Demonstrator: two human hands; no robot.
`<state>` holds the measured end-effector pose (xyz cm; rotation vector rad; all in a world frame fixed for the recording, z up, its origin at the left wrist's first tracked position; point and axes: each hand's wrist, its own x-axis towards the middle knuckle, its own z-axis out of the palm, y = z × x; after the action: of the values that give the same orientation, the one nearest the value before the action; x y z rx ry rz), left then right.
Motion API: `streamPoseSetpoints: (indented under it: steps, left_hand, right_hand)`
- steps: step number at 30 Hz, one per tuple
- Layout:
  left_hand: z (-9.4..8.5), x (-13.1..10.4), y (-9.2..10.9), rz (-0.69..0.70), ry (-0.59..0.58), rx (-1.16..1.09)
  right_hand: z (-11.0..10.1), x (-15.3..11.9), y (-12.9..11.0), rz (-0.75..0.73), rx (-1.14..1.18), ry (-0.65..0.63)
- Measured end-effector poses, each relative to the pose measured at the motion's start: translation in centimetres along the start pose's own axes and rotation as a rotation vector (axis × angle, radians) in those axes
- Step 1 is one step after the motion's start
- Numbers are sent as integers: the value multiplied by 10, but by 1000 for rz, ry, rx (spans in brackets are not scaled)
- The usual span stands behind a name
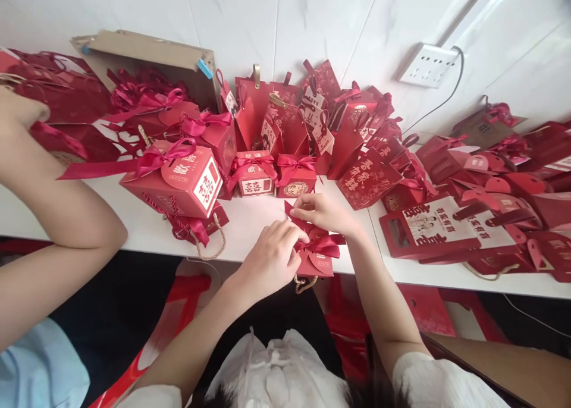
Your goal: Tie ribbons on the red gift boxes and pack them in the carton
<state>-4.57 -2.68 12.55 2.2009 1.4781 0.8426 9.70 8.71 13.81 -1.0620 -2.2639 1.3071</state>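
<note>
A small red gift box [319, 266] with gold lettering and a beige rope handle lies at the table's front edge, in front of my body. Across its top runs a dark pink ribbon [328, 245]. My left hand [277, 250] is closed on the ribbon at the box's left side, thumb and fingers pinched together. Just beyond it, my right hand [322, 210] has its thumb and fingers curled together at the far side of the box, by a dark red pointed end. What exactly its fingertips grip is partly hidden.
Finished-looking red boxes with bows [178, 176] stand to the left, near a co-worker's arm [57, 194]. A cardboard box [147, 45] of ribbons is behind. Red bags [370, 176] and boxes crowd the back and right. A power strip [427, 65] hangs on the wall.
</note>
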Motion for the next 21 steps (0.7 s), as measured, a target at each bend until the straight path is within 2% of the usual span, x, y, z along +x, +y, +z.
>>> streamPoseSetpoints:
  steps: [3,9,12,14,17,18,19,21]
  left_hand:
    - [4,7,3,13,-69,-55]
    - [12,7,3,-15,-29,-18]
    - [16,6,1,-1,-7,16]
    - [17,6,0,3,12,20]
    - [17,6,0,11,20,13]
    - [16,6,0,13,19,7]
    - [16,6,-1,14,18,2]
    - [16,6,-1,19,20,-7]
  right_hand:
    - [-4,-2,6,51,42,-45]
    - [-4,-3,14,67,126,-48]
    - [1,-1,17,92,168,13]
    - [4,-6,21,87,257,123]
    - [3,-31,32,83,361,351]
    - [2,-44,36,115,350,388]
    - [1,-58,38,166,318,385]
    - [1,-85,40,279,264,265]
